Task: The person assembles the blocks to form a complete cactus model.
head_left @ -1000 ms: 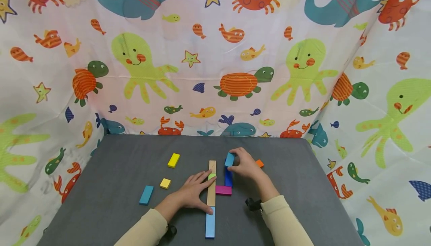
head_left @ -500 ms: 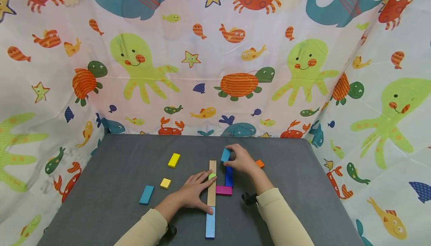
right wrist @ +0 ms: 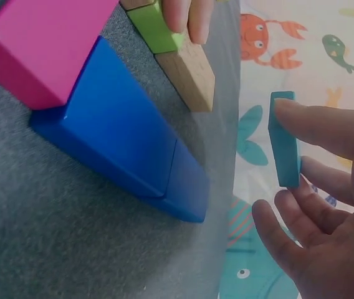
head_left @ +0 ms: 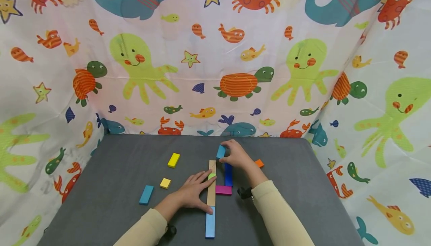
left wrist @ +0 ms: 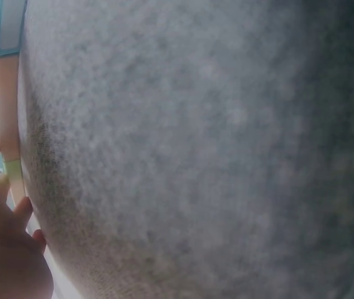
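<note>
A column of blocks runs away from the person: a light blue block (head_left: 210,223) nearest, then wooden blocks (head_left: 211,195) with a green block (head_left: 211,176) between them. My left hand (head_left: 192,191) lies over this column, fingers spread, fingertips on the green block and thumb at the light blue one. My right hand (head_left: 237,155) pinches a teal block (head_left: 220,151) near the column's far end; in the right wrist view the teal block (right wrist: 284,140) is between thumb and fingers, off the table. Blue blocks (head_left: 228,175) lie right of the column, meeting a magenta block (head_left: 223,190) that touches the column.
On the grey table (head_left: 269,208), a yellow block (head_left: 173,160), a smaller yellow block (head_left: 165,183) and a blue block (head_left: 146,195) lie to the left. An orange block (head_left: 259,163) is behind the right wrist. A patterned curtain (head_left: 202,107) stands around the table.
My right hand has moved left and farther back with the teal block, from over the blue blocks towards the column's far end. My left hand has stayed in place.
</note>
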Available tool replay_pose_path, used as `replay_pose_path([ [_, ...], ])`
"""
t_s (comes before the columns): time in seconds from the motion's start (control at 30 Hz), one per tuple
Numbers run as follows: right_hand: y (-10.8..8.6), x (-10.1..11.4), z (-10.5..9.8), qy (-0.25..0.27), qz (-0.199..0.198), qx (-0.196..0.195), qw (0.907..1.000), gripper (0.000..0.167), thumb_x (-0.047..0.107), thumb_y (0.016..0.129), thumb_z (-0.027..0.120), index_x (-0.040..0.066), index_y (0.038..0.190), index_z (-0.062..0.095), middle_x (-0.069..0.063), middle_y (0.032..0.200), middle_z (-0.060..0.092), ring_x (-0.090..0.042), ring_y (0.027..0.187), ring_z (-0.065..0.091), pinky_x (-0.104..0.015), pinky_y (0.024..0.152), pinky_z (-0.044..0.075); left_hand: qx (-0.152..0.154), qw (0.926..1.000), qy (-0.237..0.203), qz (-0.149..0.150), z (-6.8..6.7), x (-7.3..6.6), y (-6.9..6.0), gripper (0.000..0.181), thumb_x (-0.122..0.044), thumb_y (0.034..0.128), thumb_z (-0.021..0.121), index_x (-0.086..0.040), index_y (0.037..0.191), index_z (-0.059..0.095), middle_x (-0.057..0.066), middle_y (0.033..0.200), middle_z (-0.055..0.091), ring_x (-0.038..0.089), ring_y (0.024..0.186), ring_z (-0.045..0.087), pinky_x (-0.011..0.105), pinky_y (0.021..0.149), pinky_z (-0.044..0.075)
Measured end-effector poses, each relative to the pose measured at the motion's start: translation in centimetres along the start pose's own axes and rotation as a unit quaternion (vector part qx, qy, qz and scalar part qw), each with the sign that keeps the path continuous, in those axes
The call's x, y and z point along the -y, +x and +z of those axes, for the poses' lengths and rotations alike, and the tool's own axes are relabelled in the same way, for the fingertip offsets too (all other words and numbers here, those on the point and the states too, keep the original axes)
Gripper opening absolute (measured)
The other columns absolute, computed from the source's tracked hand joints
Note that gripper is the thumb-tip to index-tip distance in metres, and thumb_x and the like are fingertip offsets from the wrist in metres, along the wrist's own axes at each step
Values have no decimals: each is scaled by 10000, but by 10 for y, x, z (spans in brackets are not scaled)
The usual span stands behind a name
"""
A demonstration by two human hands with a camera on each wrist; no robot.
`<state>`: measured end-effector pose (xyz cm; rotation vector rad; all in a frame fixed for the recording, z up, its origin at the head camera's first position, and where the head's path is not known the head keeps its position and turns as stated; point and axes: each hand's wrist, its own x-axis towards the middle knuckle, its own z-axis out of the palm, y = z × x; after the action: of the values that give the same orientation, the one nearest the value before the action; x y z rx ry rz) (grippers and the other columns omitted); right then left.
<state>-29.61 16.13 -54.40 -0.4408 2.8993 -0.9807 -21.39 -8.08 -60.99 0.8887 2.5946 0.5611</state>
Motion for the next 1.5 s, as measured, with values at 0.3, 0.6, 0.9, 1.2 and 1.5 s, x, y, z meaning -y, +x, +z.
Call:
replay_pose_path([
  [0.3,14,6,3,-9,-277,33,9996,629,152,909,854,39,1474,601,-178,1442,569,-353,1265,584,-527,1064,517,25,10000,-3,1,-3,1,-1,1185,-763,758,808,-325,1702,244,-5,1799,87,329,1618,158,637,1271,158],
  [0.6,30,4,15,-62,-222,207,9995,643,170,907,859,40,1481,598,-195,1444,581,-360,1279,590,-524,1078,509,9,10000,-6,38,0,4,0,1182,-771,759,799,-334,1703,238,-12,1800,79,330,1619,154,636,1272,154],
  [0.9,40,-6,30,-108,-39,336,9994,633,153,890,874,45,1460,621,-197,1444,600,-354,1256,598,-514,1084,503,20,10000,-80,38,0,3,-1,1171,-756,768,801,-327,1703,242,-14,1801,69,339,1618,155,641,1270,156],
  [1.2,43,-1,32,-137,-24,430,9990,617,127,878,879,57,1443,642,-194,1446,603,-366,1285,592,-529,1106,487,-4,9999,-42,104,-1,1,-1,1167,-756,775,797,-331,1704,233,-20,1802,60,325,1619,154,631,1273,150],
  [1.5,44,1,35,-192,101,570,9981,613,106,889,867,79,1458,640,-184,1458,605,-365,1330,576,-527,1136,467,-28,9999,-67,114,1,3,0,1165,-747,775,803,-332,1704,235,-15,1801,67,330,1617,156,633,1273,151],
])
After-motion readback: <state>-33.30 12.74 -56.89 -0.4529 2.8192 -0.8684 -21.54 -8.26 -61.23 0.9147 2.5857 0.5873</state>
